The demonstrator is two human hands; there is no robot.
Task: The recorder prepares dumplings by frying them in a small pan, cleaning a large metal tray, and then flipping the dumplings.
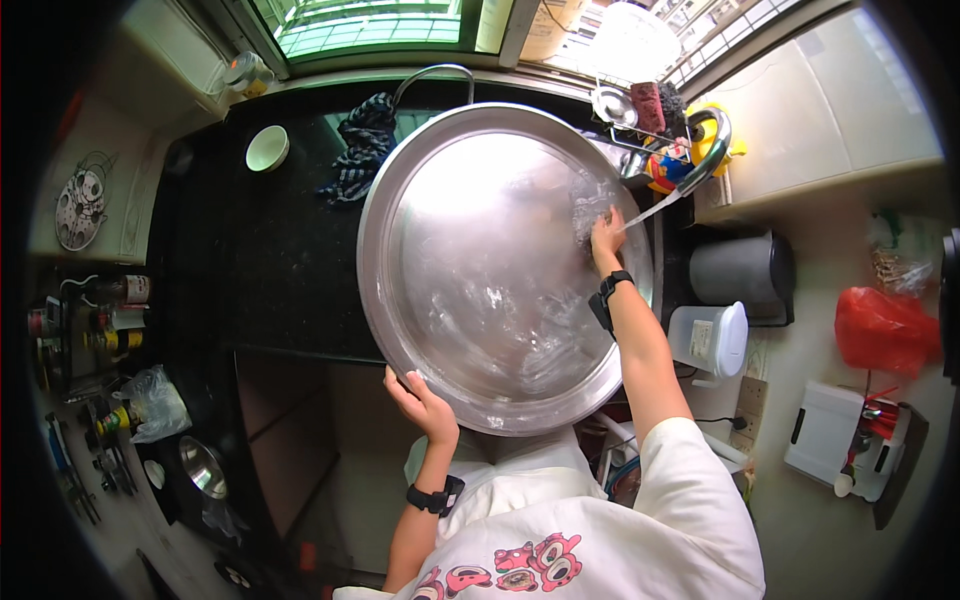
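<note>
Black kitchen desk (265, 260) beneath bright windows (370, 25), with a pale bowl (267, 148) at 10 o'clock and a dark checked cloth (362, 150) between 10 and 11. A large, round metal basin (480, 250), wet and streaked inside, fills the centre, and the person's left hand (422, 400) has its grip curled on the rim at 7 o'clock. Between 2 and 3 o'clock, water from a curved faucet (714, 150) meets the right hand (607, 240) inside the basin; whether that grip is clenched or holding something cannot be told.

No legible lettering or numbers.
</note>
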